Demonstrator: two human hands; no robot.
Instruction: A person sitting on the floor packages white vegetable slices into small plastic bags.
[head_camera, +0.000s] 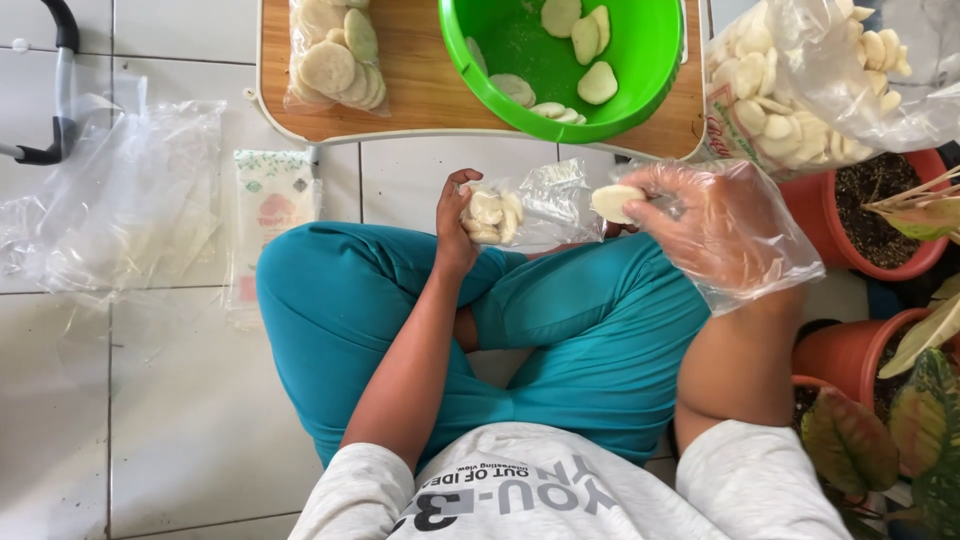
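Packing step: left hand (457, 225) grips a small clear bag (525, 210) holding maybe 4 pale crackers, over the lap. Plastic-gloved right hand (700, 215) pinches 1 cracker (612, 202) at the bag's mouth; it needs sliding in.

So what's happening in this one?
A person sits cross-legged on a white tiled floor. The left hand holds a small clear plastic bag partly filled with pale round crackers. The right hand, inside a loose clear plastic glove, holds one pale cracker at the bag's mouth. A green plastic bowl with more crackers sits on a wooden tray.
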